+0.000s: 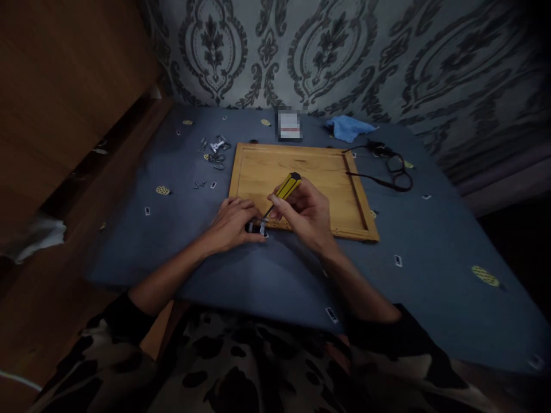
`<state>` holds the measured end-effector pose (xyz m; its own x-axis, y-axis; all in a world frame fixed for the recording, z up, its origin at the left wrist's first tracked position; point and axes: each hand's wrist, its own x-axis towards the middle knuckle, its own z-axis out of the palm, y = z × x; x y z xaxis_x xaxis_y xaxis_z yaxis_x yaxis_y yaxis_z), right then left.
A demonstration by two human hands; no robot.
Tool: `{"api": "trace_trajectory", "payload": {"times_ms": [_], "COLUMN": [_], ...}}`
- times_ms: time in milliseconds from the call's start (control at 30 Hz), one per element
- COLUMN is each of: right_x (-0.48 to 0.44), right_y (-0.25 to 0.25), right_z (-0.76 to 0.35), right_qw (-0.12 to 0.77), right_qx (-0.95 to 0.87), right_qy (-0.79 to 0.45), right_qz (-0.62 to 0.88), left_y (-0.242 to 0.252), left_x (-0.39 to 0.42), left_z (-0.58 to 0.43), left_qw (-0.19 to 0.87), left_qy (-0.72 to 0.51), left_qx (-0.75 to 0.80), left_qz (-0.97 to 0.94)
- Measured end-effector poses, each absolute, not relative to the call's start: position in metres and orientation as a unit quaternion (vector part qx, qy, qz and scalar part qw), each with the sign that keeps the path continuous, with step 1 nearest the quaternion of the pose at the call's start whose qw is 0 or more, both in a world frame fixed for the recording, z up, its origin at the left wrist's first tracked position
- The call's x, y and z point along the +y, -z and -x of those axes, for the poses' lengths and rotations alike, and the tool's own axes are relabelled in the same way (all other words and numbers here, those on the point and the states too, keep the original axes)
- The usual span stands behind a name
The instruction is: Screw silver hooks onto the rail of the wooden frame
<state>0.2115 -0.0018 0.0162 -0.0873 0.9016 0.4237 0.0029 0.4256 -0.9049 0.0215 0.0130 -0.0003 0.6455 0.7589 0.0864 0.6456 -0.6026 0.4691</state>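
A yellow and black screwdriver (287,187) is gripped in my right hand (307,215), its handle tilted up and to the right. The shaft points down at a small metal hinge (262,228) on the near edge of a framed wooden panel (301,172). My left hand (235,222) is closed around the hinge, thumb in front and fingers over the panel's near left corner. The fingers partly cover the hinge, and the exact contact of the screwdriver tip is too small to make out.
Loose metal hardware (218,144) and several screws (200,184) lie left of the panel. Behind it are a small box (290,126) and a blue cloth (350,128). Eyeglasses (398,172) rest at the right, one temple over the panel. A patterned wall rises behind the blue-covered table (430,304).
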Motion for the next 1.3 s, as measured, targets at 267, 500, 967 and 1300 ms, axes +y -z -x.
{"api": "trace_trajectory", "payload": {"times_ms": [267, 500, 967, 1300], "right_x": [-0.001, 0.000, 0.005, 0.010], "right_y": [-0.019, -0.020, -0.025, -0.017], "right_z": [-0.216, -0.218, -0.217, -0.215], "right_qw": [0.531, 0.527, 0.492, 0.507], "right_qx": [-0.651, -0.644, -0.662, -0.640], "right_qy": [-0.403, -0.418, -0.447, -0.438], "right_qz": [0.363, 0.364, 0.347, 0.376], "left_y": [-0.005, -0.003, -0.004, -0.005], "left_x": [0.013, 0.015, 0.015, 0.015], "left_z": [-0.022, -0.021, -0.021, -0.021], "left_qw": [0.197, 0.199, 0.204, 0.211], "left_qy": [-0.119, -0.123, -0.116, -0.114], "left_qx": [0.408, 0.402, 0.403, 0.397], "left_qz": [-0.883, -0.885, -0.884, -0.886]}}
